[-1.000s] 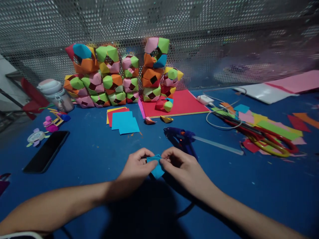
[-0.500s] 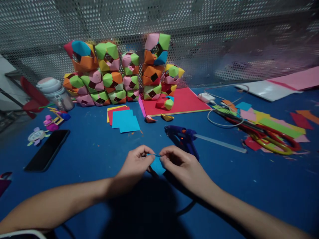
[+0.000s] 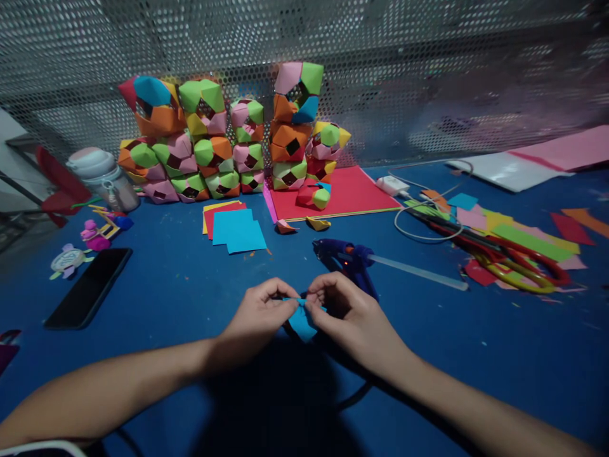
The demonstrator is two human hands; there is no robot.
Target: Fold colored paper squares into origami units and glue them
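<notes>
My left hand and my right hand meet over the blue table, both pinching a small folded blue paper piece between their fingertips. The paper sits partly hidden by my fingers. Just behind my right hand lies a blue glue gun with a clear glue stick poking out to the right.
Stacked multicoloured folded-paper cubes stand against the perforated wall. Blue, red and yellow paper squares, a red sheet, red scissors on paper scraps, a white cable, a black phone and a bottle lie around.
My hands stay together on the blue paper; the fingers have shifted slightly, working the fold. The view has drifted a little.
</notes>
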